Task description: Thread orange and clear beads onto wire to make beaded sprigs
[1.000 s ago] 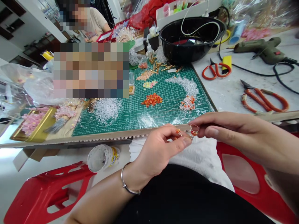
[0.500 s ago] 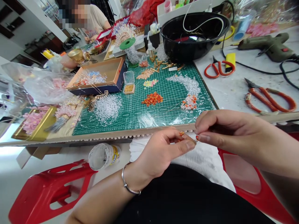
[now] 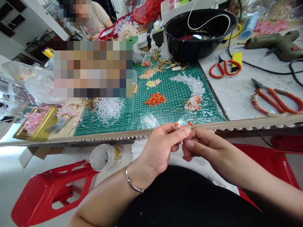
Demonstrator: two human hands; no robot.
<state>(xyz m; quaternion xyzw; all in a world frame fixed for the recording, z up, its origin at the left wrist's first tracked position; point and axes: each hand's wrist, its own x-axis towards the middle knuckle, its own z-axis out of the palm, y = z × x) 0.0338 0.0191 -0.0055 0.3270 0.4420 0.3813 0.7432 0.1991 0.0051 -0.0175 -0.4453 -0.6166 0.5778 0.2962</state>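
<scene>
Our right hand (image 3: 206,145), its hold unclear, has moved against our left hand (image 3: 159,143), which pinches wired orange beads (image 3: 190,124); a slackening pinch could drop them below.

Left hand (image 3: 159,145): grip covers lower end of orange-beaded piece (image 3: 190,124); its wires too fine to trace. Right hand (image 3: 208,144): grip partly behind left thumb (image 3: 181,135); possibly touching the piece, view poor. Pixelated patch (image 3: 93,69) blots out left rear of bench (image 3: 239,97), part of small clear box (image 3: 134,89). Co-worker (image 3: 99,17): head pixelated, cropped at top edge.
</scene>
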